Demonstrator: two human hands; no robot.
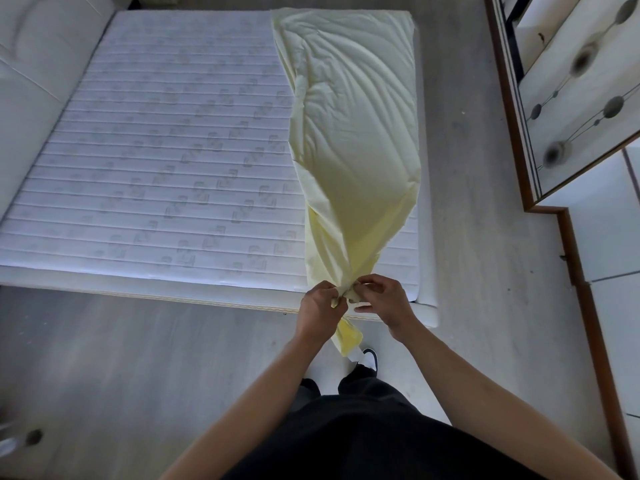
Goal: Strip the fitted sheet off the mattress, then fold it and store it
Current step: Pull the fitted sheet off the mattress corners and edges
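Bare mattress behind, both hands' fingers pinch the yellow sheet, hiding its gathered end

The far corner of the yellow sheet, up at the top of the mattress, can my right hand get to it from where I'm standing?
Probably not. The right hand pinches the sheet at the near edge of the mattress, beside the left hand; the far corner lies a full mattress length away.

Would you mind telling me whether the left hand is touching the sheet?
Touching: the head view shows the left hand gripping the sheet's gathered end.
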